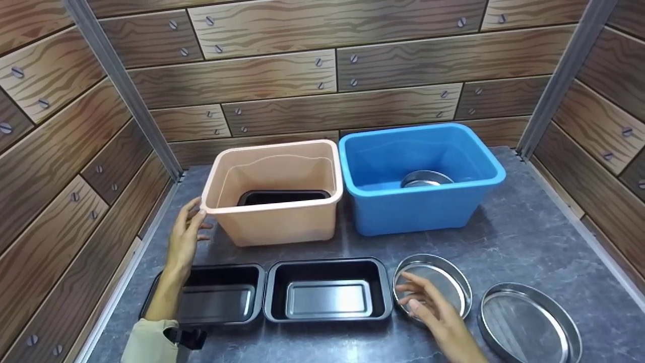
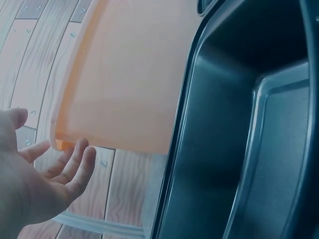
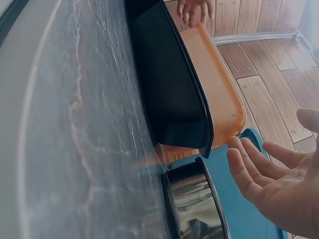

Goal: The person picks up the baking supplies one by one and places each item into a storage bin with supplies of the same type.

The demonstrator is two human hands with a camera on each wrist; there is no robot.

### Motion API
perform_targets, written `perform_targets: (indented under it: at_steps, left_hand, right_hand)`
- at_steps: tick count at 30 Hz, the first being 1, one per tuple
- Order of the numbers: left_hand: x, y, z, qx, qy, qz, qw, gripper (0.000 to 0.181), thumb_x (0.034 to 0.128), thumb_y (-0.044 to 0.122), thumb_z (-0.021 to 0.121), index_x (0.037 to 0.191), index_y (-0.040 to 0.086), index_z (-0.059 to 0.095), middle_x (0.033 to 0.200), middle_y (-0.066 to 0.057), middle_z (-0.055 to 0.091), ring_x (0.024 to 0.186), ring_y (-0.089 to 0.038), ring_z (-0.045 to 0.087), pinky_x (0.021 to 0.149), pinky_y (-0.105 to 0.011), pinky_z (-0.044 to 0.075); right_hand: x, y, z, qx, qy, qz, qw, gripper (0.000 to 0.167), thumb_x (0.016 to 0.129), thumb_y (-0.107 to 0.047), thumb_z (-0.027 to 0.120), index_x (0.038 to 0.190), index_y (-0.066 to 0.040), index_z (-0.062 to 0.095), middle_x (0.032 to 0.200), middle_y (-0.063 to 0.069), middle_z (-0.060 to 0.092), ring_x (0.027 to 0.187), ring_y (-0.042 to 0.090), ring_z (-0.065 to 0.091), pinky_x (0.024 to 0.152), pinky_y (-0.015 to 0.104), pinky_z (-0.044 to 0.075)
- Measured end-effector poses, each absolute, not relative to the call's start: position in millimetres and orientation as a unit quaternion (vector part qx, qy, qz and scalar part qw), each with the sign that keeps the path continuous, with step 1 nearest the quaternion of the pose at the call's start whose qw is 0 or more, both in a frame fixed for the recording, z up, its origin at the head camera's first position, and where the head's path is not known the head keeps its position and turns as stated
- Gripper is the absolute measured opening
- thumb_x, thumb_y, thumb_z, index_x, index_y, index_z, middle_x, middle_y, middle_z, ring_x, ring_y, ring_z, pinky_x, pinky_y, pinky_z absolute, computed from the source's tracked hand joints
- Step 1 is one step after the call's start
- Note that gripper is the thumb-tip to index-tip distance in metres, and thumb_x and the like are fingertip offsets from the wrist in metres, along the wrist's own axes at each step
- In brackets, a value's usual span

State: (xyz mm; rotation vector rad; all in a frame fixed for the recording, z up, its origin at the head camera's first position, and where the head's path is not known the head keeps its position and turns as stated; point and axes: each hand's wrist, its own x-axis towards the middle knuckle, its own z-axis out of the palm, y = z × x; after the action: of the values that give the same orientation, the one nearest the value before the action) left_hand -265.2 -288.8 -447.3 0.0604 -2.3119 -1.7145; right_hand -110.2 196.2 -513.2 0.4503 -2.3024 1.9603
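My left hand (image 1: 185,234) is at the front left corner of the peach bin (image 1: 282,224), fingers loosely bent beside its rim; whether they touch it is unclear. In the left wrist view the hand (image 2: 50,174) has its fingers spread near the bin (image 2: 129,74). My right hand (image 1: 436,315) hovers over a round metal pan (image 1: 461,282), holding nothing, its fingers relaxed. The right wrist view shows that hand (image 3: 279,174) beside the round pan (image 3: 194,201). Two dark rectangular pans, one on the left (image 1: 216,302) and one in the middle (image 1: 327,297), lie in front of the bins.
A blue bin (image 1: 413,212) stands right of the peach one, with a round pan (image 1: 426,177) inside. The peach bin holds a dark pan (image 1: 282,196). Another round pan (image 1: 529,322) lies at the front right. Wood-patterned walls (image 1: 282,70) enclose the table.
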Motion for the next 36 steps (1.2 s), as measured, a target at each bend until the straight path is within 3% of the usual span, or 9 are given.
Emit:
perform_targets:
  at_steps: [9,18,29,36]
  left_hand:
    - [-278,-288,-448,0.022,-0.798,-0.589,0.124,0.054,0.1087,0.029,0.055,0.158,0.013,0.042,0.142,-0.017,0.054,0.095,-0.004,0.064,0.082,-0.030,0.054]
    - [-283,-287,-446,0.031,-0.791,-0.597,0.127,0.056,0.1056,0.029,0.061,0.156,0.011,0.044,0.142,-0.017,0.052,0.105,-0.014,0.062,0.079,-0.025,0.053]
    - [-288,-283,-448,0.037,-0.790,-0.599,0.129,0.058,0.1025,0.023,0.067,0.154,0.007,0.045,0.141,-0.021,0.053,0.110,-0.015,0.053,0.082,-0.023,0.051]
    - [-292,-281,-447,0.020,-0.805,-0.575,0.144,0.065,0.0977,0.023,0.074,0.154,0.006,0.046,0.147,-0.020,0.048,0.124,-0.025,0.047,0.093,-0.022,0.045]
  right_hand:
    - [-114,188,-516,0.145,-0.753,0.641,0.030,0.043,0.106,-0.004,0.051,0.149,-0.007,0.050,0.127,0.021,0.064,0.101,0.026,0.069,0.077,0.036,0.059]
    - [-117,185,-518,0.127,-0.761,0.636,0.019,0.043,0.106,-0.004,0.052,0.149,-0.007,0.050,0.127,0.021,0.064,0.098,0.026,0.069,0.071,0.037,0.059]
    - [-121,184,-520,0.099,-0.782,0.615,0.018,0.043,0.105,-0.008,0.057,0.148,-0.012,0.053,0.128,0.016,0.065,0.091,0.026,0.068,0.066,0.034,0.057]
    - [-126,181,-522,0.080,-0.789,0.608,0.019,0.042,0.104,-0.009,0.060,0.146,-0.010,0.054,0.129,0.016,0.063,0.085,0.026,0.067,0.063,0.032,0.055]
